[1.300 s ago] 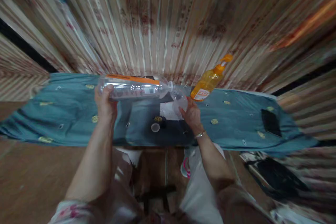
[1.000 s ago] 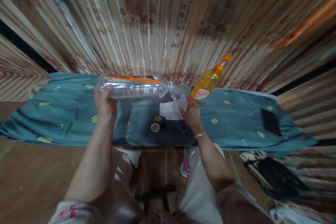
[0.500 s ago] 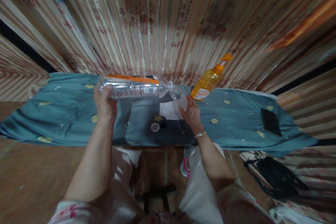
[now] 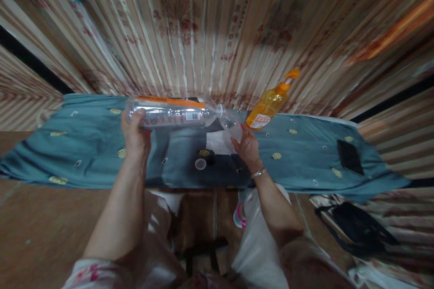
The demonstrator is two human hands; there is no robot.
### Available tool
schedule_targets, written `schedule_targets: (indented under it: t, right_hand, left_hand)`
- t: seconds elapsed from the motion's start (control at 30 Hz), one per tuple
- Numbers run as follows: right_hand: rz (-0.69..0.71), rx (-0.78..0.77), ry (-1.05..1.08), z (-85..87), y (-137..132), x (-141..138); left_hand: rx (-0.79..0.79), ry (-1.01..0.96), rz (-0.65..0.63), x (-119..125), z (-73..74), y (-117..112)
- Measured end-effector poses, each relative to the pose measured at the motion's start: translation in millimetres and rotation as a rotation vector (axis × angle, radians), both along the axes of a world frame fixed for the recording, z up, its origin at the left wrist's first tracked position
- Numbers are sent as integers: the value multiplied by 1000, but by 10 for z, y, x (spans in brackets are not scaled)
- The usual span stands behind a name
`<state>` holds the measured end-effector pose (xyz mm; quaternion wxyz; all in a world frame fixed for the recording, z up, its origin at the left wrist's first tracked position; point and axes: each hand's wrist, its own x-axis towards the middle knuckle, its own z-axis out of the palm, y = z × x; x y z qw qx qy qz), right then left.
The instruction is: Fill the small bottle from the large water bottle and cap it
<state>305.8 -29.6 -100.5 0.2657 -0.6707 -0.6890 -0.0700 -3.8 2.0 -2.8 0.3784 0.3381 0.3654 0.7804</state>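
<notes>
My left hand [image 4: 136, 133] is wrapped round the base of a large clear plastic bottle [image 4: 169, 115] with an orange label strip. The bottle lies sideways in the air, its neck toward the right. Its mouth meets a small clear funnel-shaped plastic piece [image 4: 230, 123], which my right hand [image 4: 247, 146] grips at the wide end; whether it is a funnel or a small bottle I cannot tell. Just beyond my right hand stands an orange pump bottle [image 4: 266, 106] of yellow-orange liquid. Under my hands are a white paper or cloth [image 4: 220, 142] and a round clear cap [image 4: 200, 164].
A green patterned cloth [image 4: 84, 144] covers the narrow table. A black phone-like slab [image 4: 350, 157] lies at its right end. Behind the table hangs a striped curtain [image 4: 203, 31]. A black bag [image 4: 359, 228] is at the lower right.
</notes>
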Motion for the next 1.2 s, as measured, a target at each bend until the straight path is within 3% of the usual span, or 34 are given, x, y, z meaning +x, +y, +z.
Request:
schedule_targets:
  t: [1.2]
  right_hand:
    - [14, 11, -19, -48, 19, 27]
  left_hand:
    - [-3, -16, 1, 16, 33, -29]
